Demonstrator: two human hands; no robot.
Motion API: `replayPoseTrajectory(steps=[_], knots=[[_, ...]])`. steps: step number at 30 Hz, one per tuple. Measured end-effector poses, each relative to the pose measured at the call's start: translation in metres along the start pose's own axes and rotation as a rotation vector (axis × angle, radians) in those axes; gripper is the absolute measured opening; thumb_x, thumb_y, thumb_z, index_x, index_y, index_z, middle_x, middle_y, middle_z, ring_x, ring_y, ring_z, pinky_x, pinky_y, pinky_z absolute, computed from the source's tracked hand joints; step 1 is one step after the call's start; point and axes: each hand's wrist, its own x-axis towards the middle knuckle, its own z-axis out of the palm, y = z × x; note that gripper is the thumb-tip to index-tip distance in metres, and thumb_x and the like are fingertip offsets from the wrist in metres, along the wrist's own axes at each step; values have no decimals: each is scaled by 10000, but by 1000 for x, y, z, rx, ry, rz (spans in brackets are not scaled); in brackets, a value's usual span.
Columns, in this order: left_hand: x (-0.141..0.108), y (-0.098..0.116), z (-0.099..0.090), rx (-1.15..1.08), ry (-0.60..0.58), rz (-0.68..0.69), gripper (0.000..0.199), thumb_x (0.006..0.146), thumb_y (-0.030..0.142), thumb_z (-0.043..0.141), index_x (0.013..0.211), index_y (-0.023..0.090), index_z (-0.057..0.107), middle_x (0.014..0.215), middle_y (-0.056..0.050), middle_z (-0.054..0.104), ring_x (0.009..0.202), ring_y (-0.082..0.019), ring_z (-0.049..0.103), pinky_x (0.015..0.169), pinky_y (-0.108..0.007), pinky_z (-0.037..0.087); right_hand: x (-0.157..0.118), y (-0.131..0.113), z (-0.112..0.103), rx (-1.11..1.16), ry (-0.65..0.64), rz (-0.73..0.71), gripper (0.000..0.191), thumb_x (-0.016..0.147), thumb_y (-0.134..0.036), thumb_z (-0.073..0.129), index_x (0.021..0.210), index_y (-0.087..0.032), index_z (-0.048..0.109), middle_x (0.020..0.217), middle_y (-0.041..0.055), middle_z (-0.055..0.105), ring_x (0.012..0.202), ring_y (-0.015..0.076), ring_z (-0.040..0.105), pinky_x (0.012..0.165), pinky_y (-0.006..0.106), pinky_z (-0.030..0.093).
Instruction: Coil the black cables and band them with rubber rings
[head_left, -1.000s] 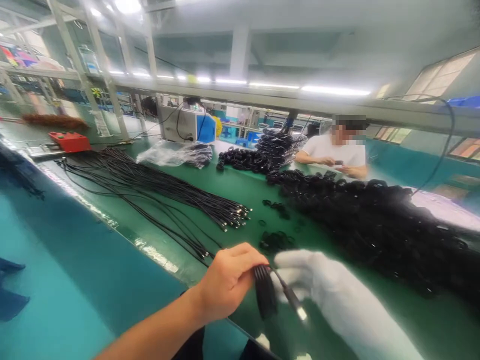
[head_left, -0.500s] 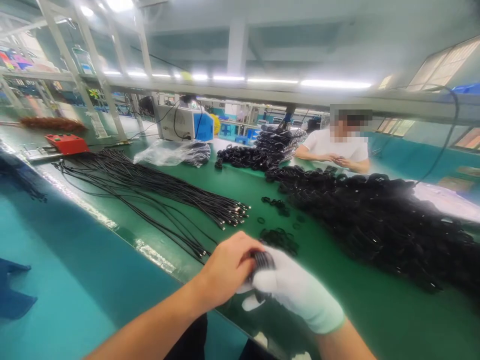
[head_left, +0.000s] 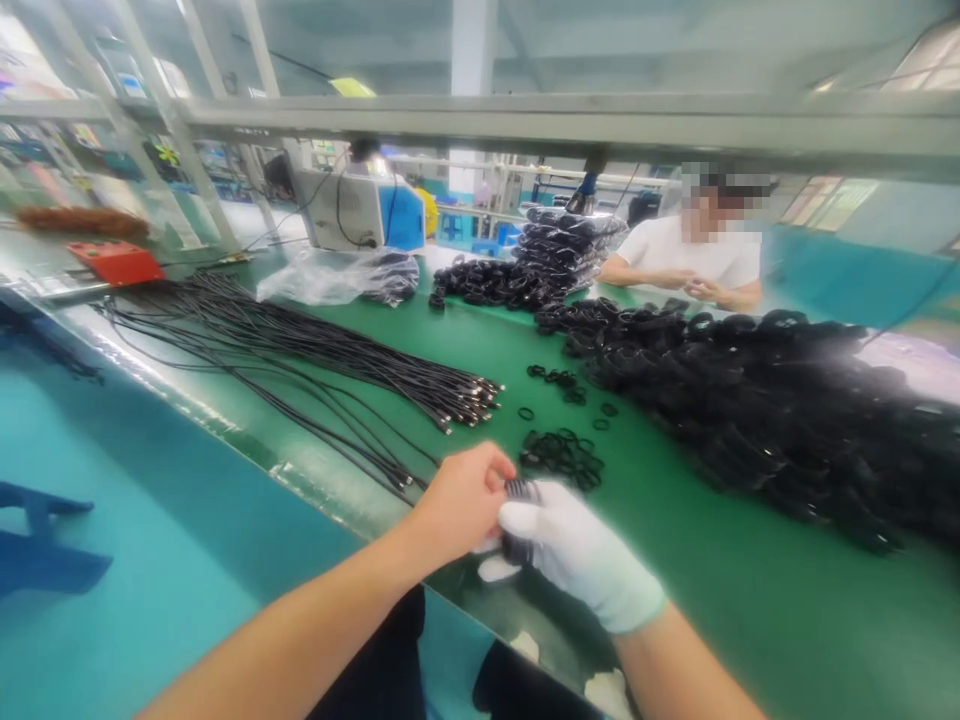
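Your gloved right grip (head_left: 574,540) clasps a black cable coil (head_left: 522,491), its parallel turns packed close, showing above and below your thumb; your bare left grip (head_left: 459,500) is at its upper left edge. Its middle is hidden.

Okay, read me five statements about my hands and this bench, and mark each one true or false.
1. The right hand wears a white glove. True.
2. The left hand is gloved too. False: it is bare.
3. Both hands are at a black coil. True.
4. The red box stands at the right end of the long cables. False: it is by their left end in the picture.
5. Loose black rings lie on the green tabletop. True.
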Motion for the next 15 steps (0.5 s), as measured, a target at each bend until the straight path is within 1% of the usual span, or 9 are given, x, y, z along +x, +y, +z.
replayPoseTrajectory(steps=[2,4,7,9,12,15], knots=[[4,-6,1,57,16,-4,224,669,88,527,871,181,553,651,45,592,450,-82,539,428,-179,409,1,1,3,-26,0,21,350,784,-357,657,987,-74,615,795,100,636,692,169,633,616,313,550],[7,-8,0,146,44,18,166,665,108,555,815,178,551,643,38,601,501,-97,551,452,-182,399,1,1,5,-59,6,50,339,771,-345,672,974,-80,609,771,89,637,628,148,627,550,264,542],[3,-4,-6,283,57,103,106,684,147,556,777,193,572,669,25,630,596,-127,573,487,-193,384,0,1,6,-54,52,77,263,732,-278,703,887,-86,613,702,55,626,529,108,590,443,187,495],[-4,2,-10,334,52,180,126,711,139,508,780,206,589,697,24,648,629,-134,582,527,-204,395,-1,1,5,-17,48,81,232,725,-266,697,843,-84,613,670,46,618,492,96,572,400,164,467],[-13,7,-13,394,82,267,177,722,111,461,757,206,606,703,16,655,656,-140,587,584,-219,412,-2,1,3,3,-20,87,251,722,-289,698,840,-83,614,690,63,635,499,106,589,400,173,485],[-16,8,-10,423,110,297,187,711,98,460,746,197,615,692,8,655,649,-143,585,597,-226,416,-2,0,5,-35,-23,89,267,715,-300,709,824,-74,617,707,85,649,507,114,606,426,184,508]])
